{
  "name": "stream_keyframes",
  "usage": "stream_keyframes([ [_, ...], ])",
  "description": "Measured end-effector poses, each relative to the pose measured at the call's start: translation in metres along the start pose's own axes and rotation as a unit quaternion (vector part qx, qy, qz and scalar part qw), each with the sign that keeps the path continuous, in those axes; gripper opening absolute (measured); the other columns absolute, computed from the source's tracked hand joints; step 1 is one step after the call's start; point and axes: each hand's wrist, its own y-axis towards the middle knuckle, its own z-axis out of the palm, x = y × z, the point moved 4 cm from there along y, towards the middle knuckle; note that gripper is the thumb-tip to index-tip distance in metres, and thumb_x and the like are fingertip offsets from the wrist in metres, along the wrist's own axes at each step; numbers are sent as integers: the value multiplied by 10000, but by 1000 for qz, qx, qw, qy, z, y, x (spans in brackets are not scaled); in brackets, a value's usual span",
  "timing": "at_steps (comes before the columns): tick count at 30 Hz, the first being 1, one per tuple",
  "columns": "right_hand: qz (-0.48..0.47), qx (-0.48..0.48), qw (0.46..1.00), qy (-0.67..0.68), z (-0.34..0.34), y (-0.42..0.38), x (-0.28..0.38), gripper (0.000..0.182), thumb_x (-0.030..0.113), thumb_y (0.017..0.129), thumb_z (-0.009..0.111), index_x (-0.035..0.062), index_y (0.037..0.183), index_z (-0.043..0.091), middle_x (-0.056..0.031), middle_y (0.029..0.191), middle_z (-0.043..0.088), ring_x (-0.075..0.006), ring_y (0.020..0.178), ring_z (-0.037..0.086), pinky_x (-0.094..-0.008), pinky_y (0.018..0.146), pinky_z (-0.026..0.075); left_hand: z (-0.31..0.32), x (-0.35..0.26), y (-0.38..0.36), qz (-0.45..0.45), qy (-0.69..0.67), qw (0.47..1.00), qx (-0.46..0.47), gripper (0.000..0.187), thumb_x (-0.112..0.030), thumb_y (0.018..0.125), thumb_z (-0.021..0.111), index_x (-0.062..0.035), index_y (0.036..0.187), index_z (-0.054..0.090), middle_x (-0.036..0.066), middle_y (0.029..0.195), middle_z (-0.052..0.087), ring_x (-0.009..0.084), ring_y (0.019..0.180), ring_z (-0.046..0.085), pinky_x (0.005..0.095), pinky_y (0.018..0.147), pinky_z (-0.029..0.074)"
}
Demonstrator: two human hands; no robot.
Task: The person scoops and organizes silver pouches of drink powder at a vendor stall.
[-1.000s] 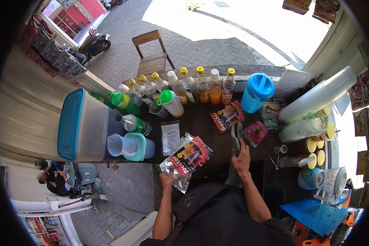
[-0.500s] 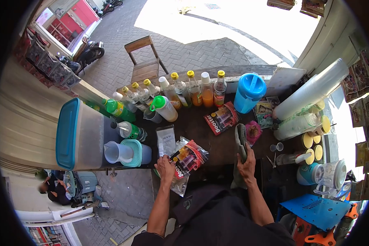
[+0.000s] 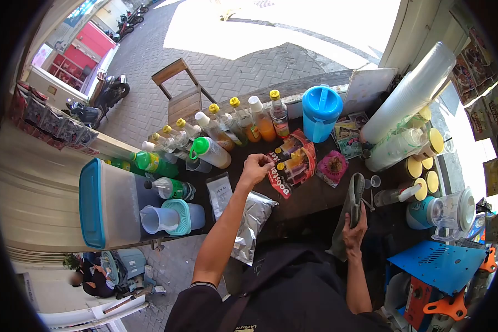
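My left hand (image 3: 255,169) is closed at the left edge of a red printed Booster packet (image 3: 296,169), its fingertips pinching that edge. The packet lies on the dark table, beside a pink packet (image 3: 333,167). Below my left forearm a silver foil bag (image 3: 253,221) lies near the table's front edge, next to a clear bag with a white label (image 3: 219,191). My right hand (image 3: 355,229) is wrapped round a folded grey-green cloth (image 3: 349,213) at the front right.
Syrup bottles (image 3: 227,124) line the back edge, near a blue jug (image 3: 321,113). Stacked plastic cups (image 3: 409,94), yellow-lidded jars and a blender (image 3: 451,214) stand right. A teal-lidded container (image 3: 119,202) and a small pitcher (image 3: 159,219) are left. A wooden chair (image 3: 183,91) stands outside.
My left hand has moved up and right to the Booster packet. A silver surface shows where a printed packet lay in front. My right hand has shifted right with the cloth; the view has turned.
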Motion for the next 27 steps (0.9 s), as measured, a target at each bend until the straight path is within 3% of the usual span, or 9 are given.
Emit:
stream_keyframes([
  [3, 9, -4, 1000, 22, 0, -2, 1, 474, 76, 891, 576, -39, 1330, 438, -263, 1227, 552, -414, 1141, 543, -424, 970, 432, 7, 28, 9, -25, -77, 994, -79, 320, -218, 855, 703, 49, 1016, 628, 72, 807, 683, 126, 729, 626, 266, 678, 490],
  [4, 11, -1, 1000, 23, 1, -4, -1, 474, 76, 891, 576, -39, 1330, 438, -263, 1227, 552, -414, 1141, 543, -424, 970, 432, 4, 33, -3, 18, 25, 986, -161, 433, -306, 865, 691, 31, 1120, 597, 140, 977, 668, 242, 890, 640, 338, 819, 492],
  [7, 4, 31, 999, 16, 11, -13, -8, 432, 74, 901, 560, -43, 1305, 457, -261, 1192, 568, -406, 1106, 567, -422, 951, 444, -27, -3, -83, 81, 129, 936, -317, 499, -330, 875, 659, -5, 1230, 526, 204, 1215, 518, 366, 1172, 459, 446, 1017, 349],
  [11, -51, 63, 997, -10, 30, -7, -1, 377, 49, 899, 555, -44, 1257, 482, -249, 1124, 586, -404, 1041, 593, -420, 888, 473, -49, 57, -205, -40, 38, 791, -610, 380, -280, 947, 551, 26, 1166, 497, 189, 1110, 512, 311, 1056, 492, 419, 921, 388],
  [13, -46, 94, 994, 30, 45, -6, 9, 396, 23, 887, 561, -35, 1269, 477, -245, 1117, 587, -412, 1020, 597, -414, 863, 487, -43, 129, -260, -145, 47, 733, -663, 362, -282, 955, 538, 42, 1109, 488, 173, 1049, 507, 281, 1019, 498, 394, 892, 404],
  [15, -76, 132, 988, 28, 58, 0, 23, 406, 4, 881, 563, -23, 1276, 477, -235, 1117, 587, -409, 1001, 602, -415, 847, 494, -28, 195, -293, -183, -59, 723, -663, 394, -335, 962, 542, 47, 1049, 501, 137, 974, 522, 206, 880, 533, 334, 780, 438],
  [19, -149, 262, 953, 29, 87, 11, 46, 409, -2, 882, 556, 11, 1284, 485, -209, 1087, 588, -390, 993, 604, -406, 830, 492, -6, 218, -304, -205, -153, 795, -549, 394, -377, 952, 560, 15, 909, 566, 54, 763, 571, 119, 712, 511, 290, 661, 432],
  [21, -188, 329, 925, 32, 97, 9, 67, 420, 9, 879, 567, 39, 1291, 489, -193, 1071, 591, -377, 995, 602, -399, 825, 491, -2, 204, -291, -151, -69, 880, -446, 391, -347, 960, 548, 18, 823, 557, 84, 629, 520, 168, 586, 473, 325, 570, 402],
  [27, -215, 366, 906, -2, 124, -8, 109, 498, 124, 875, 617, 92, 1341, 445, -176, 1054, 575, -385, 933, 601, -426, 781, 497, -10, 139, -265, -93, 21, 852, -515, 379, -242, 981, 489, 20, 714, 429, 171, 557, 412, 306, 518, 391, 395, 500, 308],
])
